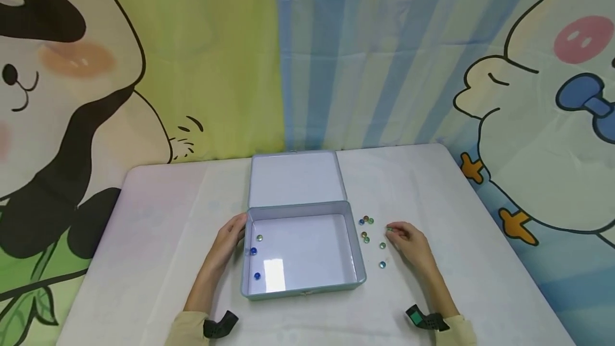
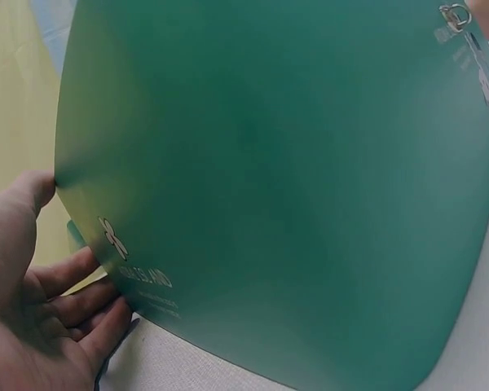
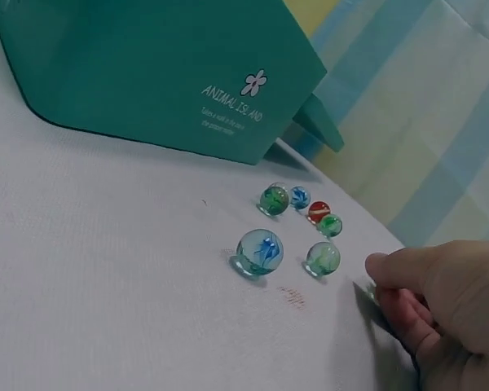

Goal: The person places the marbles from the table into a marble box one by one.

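A tin box, green outside and pale inside, lies with its lid folded back. My left hand grips its left side near the back corner; in the left wrist view the thumb meets the box's edge and bent fingers reach its green wall. Inside the box, a greenish clear marble and two blue ones sit toward the left. Right of the box, my right hand pinches a small green marble between thumb and fingertips, mostly hidden in the right wrist view.
Several glass marbles lie on the white-covered table between box and right hand: a large blue-swirled one, a pale green one, a red one and others behind. A patterned curtain hangs behind the table.
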A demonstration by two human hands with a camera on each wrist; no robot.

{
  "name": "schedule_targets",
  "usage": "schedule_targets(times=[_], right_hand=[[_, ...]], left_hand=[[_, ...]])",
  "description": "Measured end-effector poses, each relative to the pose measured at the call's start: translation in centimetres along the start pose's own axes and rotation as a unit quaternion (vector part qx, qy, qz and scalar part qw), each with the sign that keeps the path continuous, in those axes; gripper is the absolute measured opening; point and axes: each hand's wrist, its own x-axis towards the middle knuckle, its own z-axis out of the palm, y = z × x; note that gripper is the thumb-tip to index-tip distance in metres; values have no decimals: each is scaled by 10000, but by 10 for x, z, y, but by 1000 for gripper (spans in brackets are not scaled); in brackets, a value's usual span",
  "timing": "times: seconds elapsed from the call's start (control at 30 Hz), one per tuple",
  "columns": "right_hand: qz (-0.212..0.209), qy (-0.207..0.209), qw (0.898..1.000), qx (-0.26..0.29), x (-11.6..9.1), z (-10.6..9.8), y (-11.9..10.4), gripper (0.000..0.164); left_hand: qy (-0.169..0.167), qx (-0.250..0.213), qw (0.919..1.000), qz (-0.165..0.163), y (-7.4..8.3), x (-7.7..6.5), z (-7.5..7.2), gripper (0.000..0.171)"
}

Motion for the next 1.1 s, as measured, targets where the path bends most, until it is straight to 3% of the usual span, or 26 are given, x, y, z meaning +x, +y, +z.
schedule_targets(times=[0.13,0.4,0.6,0.77,0.87,0.97,1.1], right_hand=[[347,144,9976,582,-1,1,6,37],[583,253,9894,1307,-4,0,11,46],[794,398,9859,1420,-4,6,8,45],[842,490,9763,1930,-9,0,0,42],[516,325,9767,2057,-19,-10,-15,42],[-208,-17,9800,1978,-33,-22,-41,41],[-1348,-587,9677,2049,-54,-35,-82,29]], left_hand=[[4,57,10000,42,3,1,-1,65],[-7,20,10000,-12,3,4,-1,65],[35,63,10000,-28,2,2,-3,66],[39,53,10000,-61,1,2,-2,66],[16,66,10000,-51,1,2,0,67],[39,71,10000,2,1,3,1,66],[22,-35,10000,13,-1,1,1,64]])
